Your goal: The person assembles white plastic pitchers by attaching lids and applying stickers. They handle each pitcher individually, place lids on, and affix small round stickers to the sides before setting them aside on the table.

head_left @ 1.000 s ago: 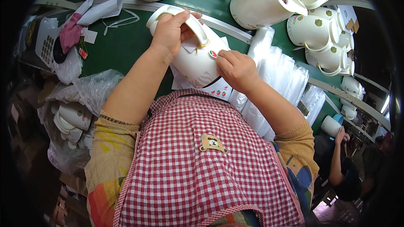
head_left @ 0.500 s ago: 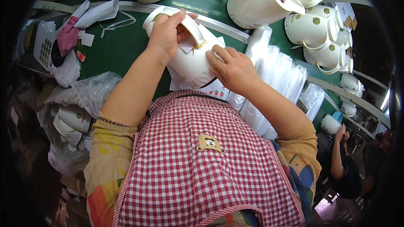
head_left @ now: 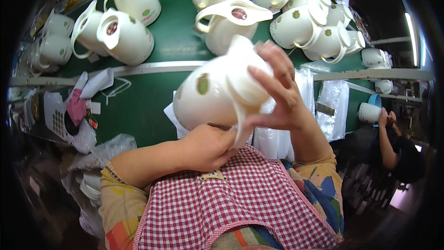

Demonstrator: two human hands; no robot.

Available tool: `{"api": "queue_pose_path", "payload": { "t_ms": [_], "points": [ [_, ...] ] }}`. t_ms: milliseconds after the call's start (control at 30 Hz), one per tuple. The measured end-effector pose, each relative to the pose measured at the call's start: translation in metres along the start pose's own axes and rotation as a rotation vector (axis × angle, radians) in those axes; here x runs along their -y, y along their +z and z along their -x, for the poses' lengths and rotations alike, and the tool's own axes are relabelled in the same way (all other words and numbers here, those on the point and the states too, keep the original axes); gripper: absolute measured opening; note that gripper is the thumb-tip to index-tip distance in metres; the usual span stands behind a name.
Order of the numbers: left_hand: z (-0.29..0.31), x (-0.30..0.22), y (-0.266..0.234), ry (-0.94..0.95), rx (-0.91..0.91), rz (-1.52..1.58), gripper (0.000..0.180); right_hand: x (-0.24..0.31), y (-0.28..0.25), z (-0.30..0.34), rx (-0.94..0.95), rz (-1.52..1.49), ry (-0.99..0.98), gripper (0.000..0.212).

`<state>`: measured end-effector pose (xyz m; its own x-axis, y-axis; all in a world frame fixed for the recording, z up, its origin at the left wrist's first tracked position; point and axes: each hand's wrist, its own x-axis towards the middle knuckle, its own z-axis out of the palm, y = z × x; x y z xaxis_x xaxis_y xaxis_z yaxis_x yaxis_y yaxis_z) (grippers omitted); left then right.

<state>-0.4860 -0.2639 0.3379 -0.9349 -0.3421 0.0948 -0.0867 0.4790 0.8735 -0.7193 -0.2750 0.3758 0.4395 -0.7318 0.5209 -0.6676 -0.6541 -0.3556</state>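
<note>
Jug (head_left: 206,97) above left hand (head_left: 212,146) at handle (head_left: 243,127); right hand (head_left: 286,97) beside its top.

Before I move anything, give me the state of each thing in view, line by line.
Held jug: tilted, base leftward
Left hand: closed on the jug's handle
Right hand: open, spread by the jug's top
Standing jugs: upright
Pink cloth: crumpled
Plastic bag: crumpled
Tube light: lit

The worn fisheye camera is looking down from head height, close over the checked apron (head_left: 231,190). It is facing forward across the green table (head_left: 136,115).
</note>
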Motion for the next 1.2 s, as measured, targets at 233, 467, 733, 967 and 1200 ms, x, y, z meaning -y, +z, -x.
{"api": "queue_pose_path", "payload": {
  "t_ms": [233,467,733,967,1200],
  "points": [
    [-0.067,-0.008,-0.030,0.138,0.451,0.014,0.024,0.008,-0.097,0.039,0.365,-0.046,0.254,0.082],
    [-0.104,0.010,-0.061,0.111,0.365,0.271,0.037,-0.011,-0.129,0.057,0.347,-0.141,0.346,0.066],
    [-0.117,0.216,-0.114,-0.397,-0.707,0.026,0.042,-0.063,-0.160,-0.012,0.303,0.316,0.273,0.060],
    [-0.059,0.202,-0.109,-0.391,-1.034,0.472,0.018,-0.157,-0.094,-0.048,0.357,0.329,0.242,0.061],
    [0.064,0.138,-0.070,-0.380,-1.392,0.602,0.022,-0.245,-0.010,-0.080,0.420,0.273,0.261,0.070]
  ]
}}
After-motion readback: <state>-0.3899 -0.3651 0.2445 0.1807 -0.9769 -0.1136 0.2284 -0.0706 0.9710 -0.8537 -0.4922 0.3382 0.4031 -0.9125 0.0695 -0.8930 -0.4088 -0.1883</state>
